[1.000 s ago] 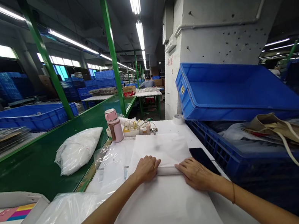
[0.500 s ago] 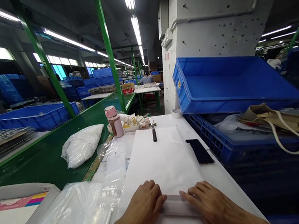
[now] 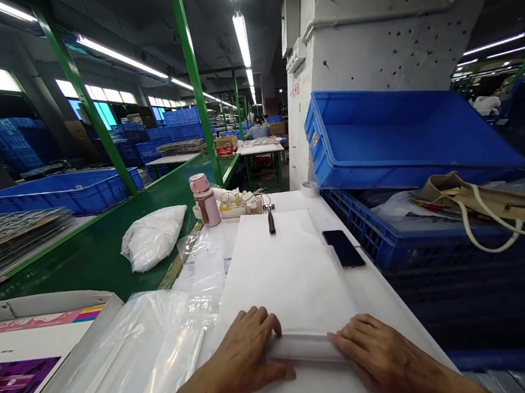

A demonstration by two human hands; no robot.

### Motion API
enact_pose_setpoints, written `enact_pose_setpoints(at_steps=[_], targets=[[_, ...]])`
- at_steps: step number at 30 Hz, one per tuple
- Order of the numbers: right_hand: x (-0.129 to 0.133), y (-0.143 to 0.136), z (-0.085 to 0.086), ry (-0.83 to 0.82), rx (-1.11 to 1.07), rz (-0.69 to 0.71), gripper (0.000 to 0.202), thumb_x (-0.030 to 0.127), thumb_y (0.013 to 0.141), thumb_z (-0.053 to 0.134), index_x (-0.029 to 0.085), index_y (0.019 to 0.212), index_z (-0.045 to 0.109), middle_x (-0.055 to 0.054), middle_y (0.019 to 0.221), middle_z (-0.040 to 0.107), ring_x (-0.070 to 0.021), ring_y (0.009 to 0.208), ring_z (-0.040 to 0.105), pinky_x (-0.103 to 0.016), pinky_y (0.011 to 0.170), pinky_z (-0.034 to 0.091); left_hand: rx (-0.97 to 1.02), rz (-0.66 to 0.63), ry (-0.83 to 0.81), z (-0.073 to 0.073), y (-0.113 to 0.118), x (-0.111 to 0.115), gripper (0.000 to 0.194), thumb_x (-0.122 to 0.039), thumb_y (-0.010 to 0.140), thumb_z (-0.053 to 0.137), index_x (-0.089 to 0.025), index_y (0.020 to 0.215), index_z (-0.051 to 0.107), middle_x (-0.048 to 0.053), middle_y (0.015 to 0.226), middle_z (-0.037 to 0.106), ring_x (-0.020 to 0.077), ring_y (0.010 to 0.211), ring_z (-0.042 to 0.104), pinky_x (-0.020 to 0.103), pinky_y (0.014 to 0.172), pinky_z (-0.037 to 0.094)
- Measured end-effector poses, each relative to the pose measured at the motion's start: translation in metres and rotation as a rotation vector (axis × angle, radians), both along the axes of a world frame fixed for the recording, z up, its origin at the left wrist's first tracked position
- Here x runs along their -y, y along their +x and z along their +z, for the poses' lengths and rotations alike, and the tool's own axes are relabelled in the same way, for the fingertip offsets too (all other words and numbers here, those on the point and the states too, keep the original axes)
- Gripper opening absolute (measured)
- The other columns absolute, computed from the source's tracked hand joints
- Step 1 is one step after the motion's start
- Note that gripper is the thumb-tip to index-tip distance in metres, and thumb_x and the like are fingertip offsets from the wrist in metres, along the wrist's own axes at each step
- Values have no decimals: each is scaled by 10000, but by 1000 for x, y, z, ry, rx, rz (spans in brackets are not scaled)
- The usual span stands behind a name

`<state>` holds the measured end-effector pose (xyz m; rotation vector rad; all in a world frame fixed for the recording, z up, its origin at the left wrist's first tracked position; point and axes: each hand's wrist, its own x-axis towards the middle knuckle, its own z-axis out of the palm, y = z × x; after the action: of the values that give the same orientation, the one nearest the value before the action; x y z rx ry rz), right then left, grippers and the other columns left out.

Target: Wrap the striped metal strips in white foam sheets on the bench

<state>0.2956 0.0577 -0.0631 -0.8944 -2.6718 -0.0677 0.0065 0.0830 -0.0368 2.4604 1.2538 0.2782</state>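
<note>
A long white sheet (image 3: 285, 267) lies flat down the middle of the white table (image 3: 387, 300). Its near end is wound into a slim white roll (image 3: 303, 346). My left hand (image 3: 247, 355) curls over the roll's left end. My right hand (image 3: 379, 355) rests on its right end, fingers lying across it. A small black-handled tool (image 3: 270, 220) sits on the sheet's far end. A black phone (image 3: 343, 248) lies just right of the sheet.
Clear plastic bags (image 3: 134, 361) pile up at my left, beside a printed carton (image 3: 19, 348). A filled white bag (image 3: 154, 237) lies on the green conveyor (image 3: 76, 263). A pink bottle (image 3: 205, 200) stands at the table's far end. Blue crates (image 3: 396, 146) and a beige tote (image 3: 477, 202) stand at right.
Both hands have drawn back toward me with the roll, and the flat sheet beyond them is longer. The black tool, hidden a second ago, now shows.
</note>
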Motion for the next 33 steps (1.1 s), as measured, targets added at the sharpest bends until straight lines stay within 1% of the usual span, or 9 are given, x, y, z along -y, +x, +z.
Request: enact_pose_setpoints(at_steps=[5,11,15,17,20,22,24,27,33], targets=[[-6,13,17,-288,-110,-28,315,138,932,388,149,1205,545,-112,1004,617,-226,944,563,-404,865,461,3,-17,-177,10,-30,-15,163,-340,802,628,-234,927,618,3,914,623,181,815,557,277,688,389],[-46,15,19,-679,-242,-177,278,317,942,451,198,1029,687,-59,876,652,-196,840,602,-333,782,486,94,-32,-446,16,-67,-48,169,-345,762,639,-211,863,653,-14,800,642,169,739,579,238,608,407],[-52,15,9,-480,-238,-157,283,259,917,488,204,1139,656,-83,1016,631,-214,977,577,-372,882,470,87,107,-650,16,-98,-57,243,-401,725,652,-177,798,593,16,740,625,197,692,605,263,570,459],[-45,17,4,-354,-196,-133,311,248,915,500,201,1202,611,-106,1119,606,-227,1056,554,-399,928,456,-5,206,-507,20,-105,-54,285,-451,750,630,-184,842,589,24,727,619,200,670,590,280,562,450],[-33,19,-3,-201,-77,-120,413,287,900,545,197,1302,518,-137,1228,565,-267,1140,519,-474,968,427,-29,297,7,23,-87,-40,328,-502,877,477,-201,949,586,49,850,626,202,749,574,316,657,443],[-28,18,-4,-132,-5,-112,447,287,891,561,186,1320,489,-148,1242,559,-283,1149,514,-503,971,411,77,178,131,19,-60,-28,342,-494,921,419,-216,1050,571,65,1030,614,204,923,572,327,799,443],[-25,15,0,-94,25,-88,412,257,894,550,172,1294,503,-146,1190,587,-272,1100,539,-481,947,421,54,26,125,12,-33,-15,421,-517,900,467,-245,1219,513,73,1142,589,234,1058,531,370,917,402],[-16,10,9,-76,25,-37,341,221,889,540,161,1224,541,-123,1100,625,-249,1003,571,-432,884,438,-17,-34,88,3,-12,3,506,-560,835,554,-245,1229,520,81,1096,590,259,997,539,395,890,404],[11,6,25,-258,-46,-16,242,198,948,400,174,886,633,-54,757,632,-173,745,567,-333,748,433,0,-20,-100,14,-36,31,316,-429,884,535,-304,1170,584,23,1074,637,229,997,579,332,863,419]])
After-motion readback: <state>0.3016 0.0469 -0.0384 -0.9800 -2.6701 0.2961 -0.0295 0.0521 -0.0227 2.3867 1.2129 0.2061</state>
